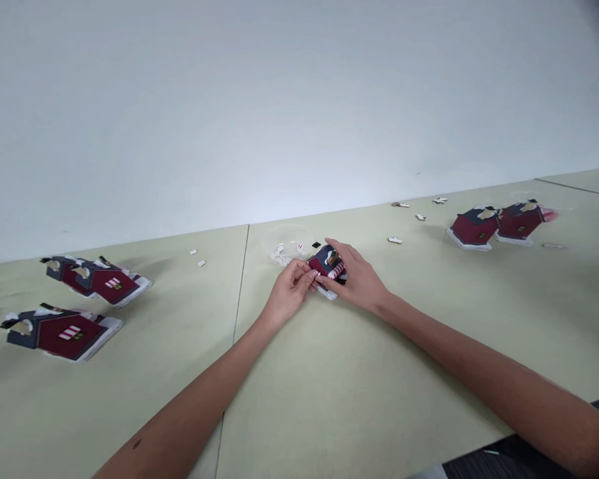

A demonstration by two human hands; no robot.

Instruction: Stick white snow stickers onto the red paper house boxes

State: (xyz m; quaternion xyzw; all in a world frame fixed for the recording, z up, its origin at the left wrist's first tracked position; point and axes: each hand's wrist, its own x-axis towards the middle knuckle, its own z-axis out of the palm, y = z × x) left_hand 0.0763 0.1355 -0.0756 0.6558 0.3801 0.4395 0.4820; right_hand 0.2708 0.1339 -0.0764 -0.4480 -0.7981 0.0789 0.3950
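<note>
A small dark-red model house [324,255] with a dark roof and white base stands on the table in front of me. My right hand [362,278] is closed around its right side, thumb at the front and fingers over the back. At the front left edge, the fingertips of my left hand [288,291] pinch a tiny red-and-white striped piece [316,273] against the house. The right thumb tip also touches near that piece. Part of the house's front is hidden by the fingers. Another striped strip [336,270] shows on the house.
Behind my left hand is a clear plastic dish [272,245] with small white pieces. Left stand several similar houses [72,332]; two more houses [474,228] stand at the right. Small flat pieces [395,240] lie along the back. A seam [239,293] crosses the pale table.
</note>
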